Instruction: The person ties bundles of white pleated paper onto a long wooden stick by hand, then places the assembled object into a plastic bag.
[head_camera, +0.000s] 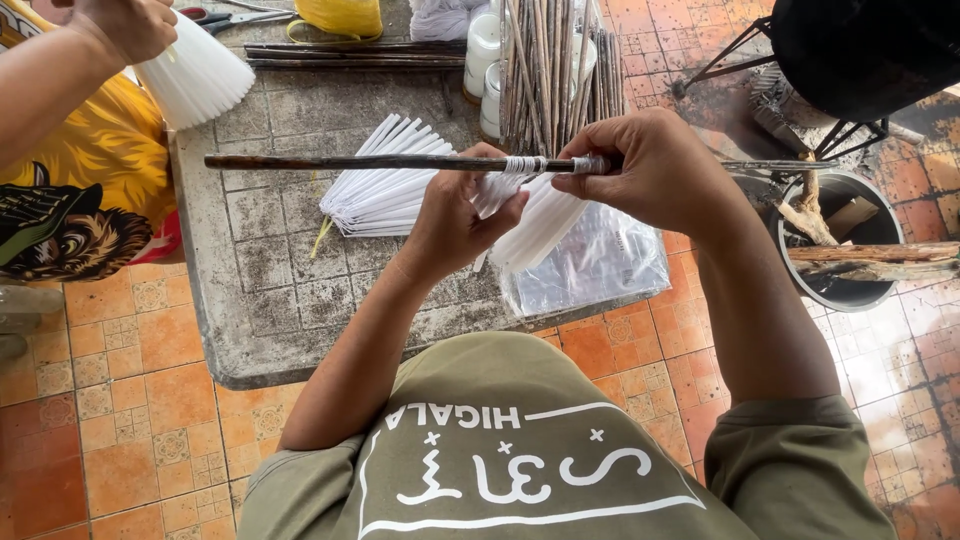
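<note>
Place: a small handcraft workshop, partly open-air.
Worktop: rough, stained concrete slab.
Materials: a bundle of thin sticks and white folded paper fans are laid out.
Floor: worn orange patterned tiles.
Beside: a bucket of wood scraps is seen.

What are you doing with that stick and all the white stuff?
A person holds a long dark stick level over a grey stone table. The left hand grips the stick from below, together with a bunch of white strips hanging under it. The right hand pinches the stick where white binding is wrapped around it. Another white fan-shaped bundle lies on the table. At the top left, another person's hand holds a similar white bundle.
</note>
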